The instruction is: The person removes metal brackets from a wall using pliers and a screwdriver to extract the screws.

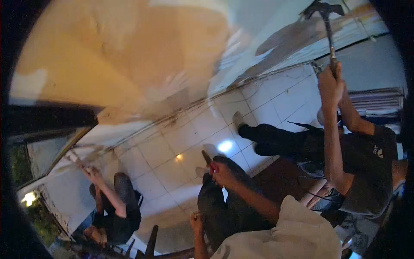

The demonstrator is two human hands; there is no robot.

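My right hand (pixel 221 174) is wrapped round the red handle of a tool (pixel 207 157), whose narrow, dark brownish end points up and left over the tiled floor (pixel 194 129). The exact kind of tool is unclear. Below and to the left, my left hand (pixel 196 222) is closed beside my dark-trousered leg (pixel 211 198); whatever its fingers may hold is too small to name. Both hands are apart from the wall.
At the right, a person in black (pixel 362 172) raises a hammer (pixel 330 34) in both hands. Another person (pixel 116 216) at the left holds a tool (pixel 74 157) near the wall. The orange and white wall (pixel 164 52) spans the top.
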